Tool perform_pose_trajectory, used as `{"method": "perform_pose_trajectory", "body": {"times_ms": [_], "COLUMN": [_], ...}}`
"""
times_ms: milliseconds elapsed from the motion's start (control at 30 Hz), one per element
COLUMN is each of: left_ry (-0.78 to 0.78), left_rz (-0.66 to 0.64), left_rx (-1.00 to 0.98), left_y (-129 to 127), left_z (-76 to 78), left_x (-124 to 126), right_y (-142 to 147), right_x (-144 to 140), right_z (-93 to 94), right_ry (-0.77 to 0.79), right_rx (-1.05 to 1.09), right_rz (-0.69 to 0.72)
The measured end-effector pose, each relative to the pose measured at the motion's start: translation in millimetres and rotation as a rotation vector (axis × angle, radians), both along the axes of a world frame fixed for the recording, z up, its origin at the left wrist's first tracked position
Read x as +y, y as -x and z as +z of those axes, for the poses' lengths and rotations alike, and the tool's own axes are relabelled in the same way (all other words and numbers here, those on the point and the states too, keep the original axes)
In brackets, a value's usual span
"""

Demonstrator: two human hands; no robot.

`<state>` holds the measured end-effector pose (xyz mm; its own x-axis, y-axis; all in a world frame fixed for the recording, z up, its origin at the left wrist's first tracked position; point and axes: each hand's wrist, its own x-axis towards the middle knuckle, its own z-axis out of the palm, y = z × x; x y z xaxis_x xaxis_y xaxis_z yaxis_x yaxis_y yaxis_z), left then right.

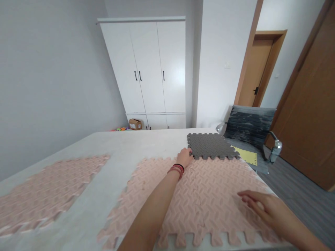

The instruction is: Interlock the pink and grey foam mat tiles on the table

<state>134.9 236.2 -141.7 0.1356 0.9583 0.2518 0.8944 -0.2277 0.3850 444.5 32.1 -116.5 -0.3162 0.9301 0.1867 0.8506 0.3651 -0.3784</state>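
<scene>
My left hand [185,157] reaches far out over the table, its fingers curled at the near left corner of a dark grey foam mat tile [210,146] with jagged interlocking edges. That grey tile lies against the far edge of two joined pink foam mat tiles, the right one [225,190] and the left one [146,188]; a wavy seam runs between them. Low over the right pink tile is my right hand [261,205], fingers loosely stretched and apart from the thumb, holding nothing. My left forearm covers part of the left pink tile.
Another pink foam tile [54,188] lies separately on the white table [136,143]. Beyond the right edge stands a dark chair [251,127] with a yellow sheet [247,157] on its seat. A cardboard box [135,124] sits behind the table, before a white cupboard [170,90].
</scene>
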Motion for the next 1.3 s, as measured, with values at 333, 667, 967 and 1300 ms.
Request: {"method": "perform_pose_trajectory", "body": {"times_ms": [333, 667, 967, 1300], "left_ry": [-0.19, -0.238, -0.244, -0.207], "left_rz": [0.01, -0.276, -0.348, -0.381], "left_rx": [0.061, 0.132, 0.21, 0.375], "left_y": [-7, -13, -15, -18], "left_z": [-7.0, -3.5, 1.6, 16.2], "left_x": [-9, -14, -18, -21], "right_y": [-24, -28, -26, -13], "right_x": [194, 223, 217, 208], "right_z": [-18.7, -49.4, -56.5, -56.8], "right_ry": [-0.079, -0.026, -0.029, -0.142], "right_rx": [-0.026, -0.025, 0.023, -0.089], "right_rz": [-0.268, -0.3, -0.376, -0.39]}}
